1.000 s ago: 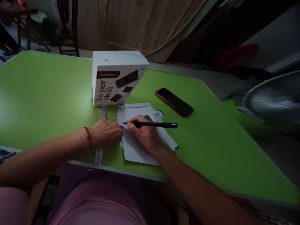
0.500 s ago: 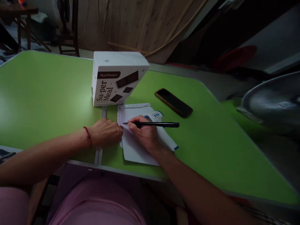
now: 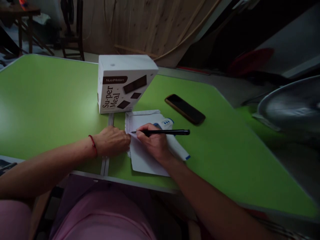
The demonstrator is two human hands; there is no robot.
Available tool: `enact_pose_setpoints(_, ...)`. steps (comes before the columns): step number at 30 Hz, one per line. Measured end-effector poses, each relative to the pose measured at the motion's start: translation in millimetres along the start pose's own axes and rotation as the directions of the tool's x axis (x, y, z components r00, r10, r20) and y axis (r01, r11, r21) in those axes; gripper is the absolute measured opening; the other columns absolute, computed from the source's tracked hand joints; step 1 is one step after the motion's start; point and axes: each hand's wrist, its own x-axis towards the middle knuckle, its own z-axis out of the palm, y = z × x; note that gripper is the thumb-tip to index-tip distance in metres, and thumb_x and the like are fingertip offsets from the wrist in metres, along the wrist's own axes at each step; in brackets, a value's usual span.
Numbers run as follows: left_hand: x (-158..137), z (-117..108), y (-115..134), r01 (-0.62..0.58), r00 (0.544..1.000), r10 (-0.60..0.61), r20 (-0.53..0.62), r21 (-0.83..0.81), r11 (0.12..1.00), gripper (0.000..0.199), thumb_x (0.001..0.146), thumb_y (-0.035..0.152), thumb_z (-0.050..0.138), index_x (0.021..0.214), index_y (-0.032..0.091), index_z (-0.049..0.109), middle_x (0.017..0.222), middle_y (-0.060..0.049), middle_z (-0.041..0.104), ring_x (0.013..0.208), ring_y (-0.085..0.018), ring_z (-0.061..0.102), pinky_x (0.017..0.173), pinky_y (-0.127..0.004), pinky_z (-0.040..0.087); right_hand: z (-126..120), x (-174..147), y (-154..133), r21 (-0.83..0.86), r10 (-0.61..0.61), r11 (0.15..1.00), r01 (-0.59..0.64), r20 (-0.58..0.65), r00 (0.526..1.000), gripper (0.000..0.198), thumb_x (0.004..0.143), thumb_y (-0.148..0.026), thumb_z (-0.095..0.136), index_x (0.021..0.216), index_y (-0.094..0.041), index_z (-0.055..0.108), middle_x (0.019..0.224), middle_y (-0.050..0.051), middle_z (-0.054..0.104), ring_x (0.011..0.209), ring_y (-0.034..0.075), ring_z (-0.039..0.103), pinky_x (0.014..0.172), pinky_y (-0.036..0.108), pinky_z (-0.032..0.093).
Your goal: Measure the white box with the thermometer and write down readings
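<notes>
My right hand (image 3: 156, 141) is closed around a black pen (image 3: 172, 132) in a writing grip. The pen's tip meets the paper near the left edge of a white notepad (image 3: 147, 163), where small writing shows. My left hand (image 3: 113, 140), a red cord at its wrist, rests with curled fingers against the pad's left edge. Its fingertips are turned down, so anything in them is hidden. A white handheld device with blue buttons (image 3: 178, 146), shaped like a forehead thermometer, lies at the pad's right side, partly covered by my right hand.
A white "Su-per Meal" box (image 3: 125, 85) stands upright behind the notepad. To its right lies a dark phone (image 3: 185, 109) in a brown case. All rest on a green table (image 3: 55, 100) with a metal seam. A round shiny object (image 3: 292, 103) sits beyond the right edge.
The pen's back end has shifted very slightly to the left and up. Both hands stay in nearly the same place.
</notes>
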Motion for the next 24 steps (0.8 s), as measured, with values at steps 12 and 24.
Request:
enact_pose_setpoints(12, -2.8, -3.7, 0.2, 0.014, 1.000, -0.014, 0.014, -0.007, 1.000, 0.026, 0.100, 0.021, 0.046, 0.108, 0.008, 0.067, 0.073, -0.012, 0.072, 0.064, -0.022, 0.068, 0.051, -0.028, 0.034, 2.2, 0.2, 7.2, 0.016, -0.050, 0.999, 0.051, -0.061, 0.997, 0.013, 0.076, -0.035, 0.056, 0.070, -0.024, 0.059, 0.064, -0.001, 0.061, 0.063, 0.017, 0.056, 0.064, 0.032, 0.048)
enact_pose_setpoints(24, -2.5, -6.2, 0.0, 0.027, 0.998, -0.026, 0.051, -0.022, 0.999, 0.028, 0.101, 0.022, 0.045, 0.113, 0.008, 0.066, 0.074, -0.012, 0.072, 0.065, -0.023, 0.068, 0.052, -0.029, 0.036, 1.4, 0.0, 4.1, 0.001, -0.051, 0.999, 0.051, -0.046, 0.998, 0.011, 0.075, -0.033, 0.056, 0.068, -0.025, 0.058, 0.065, 0.001, 0.062, 0.065, 0.019, 0.056, 0.065, 0.034, 0.048)
